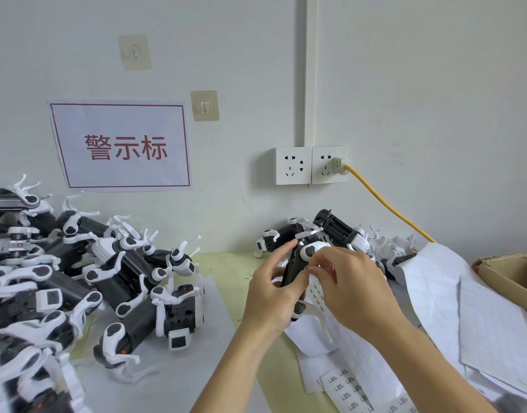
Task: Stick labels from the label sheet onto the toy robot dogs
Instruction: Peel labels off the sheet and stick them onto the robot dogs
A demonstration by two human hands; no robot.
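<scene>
The left hand (pixel 271 296) grips a black-bodied, white-legged toy robot dog (pixel 301 263) upright while the right hand (pixel 348 290) fingertips pinch a small label (pixel 306 269) against its side.

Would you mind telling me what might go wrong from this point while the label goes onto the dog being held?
1. The right hand pinches a small label against the toy robot dog; it may land crooked or cling to a finger.
2. The left hand holds the dog in mid-air, so it could slip.
3. Loose label sheets lie under the forearms and may be dragged or creased.
</scene>
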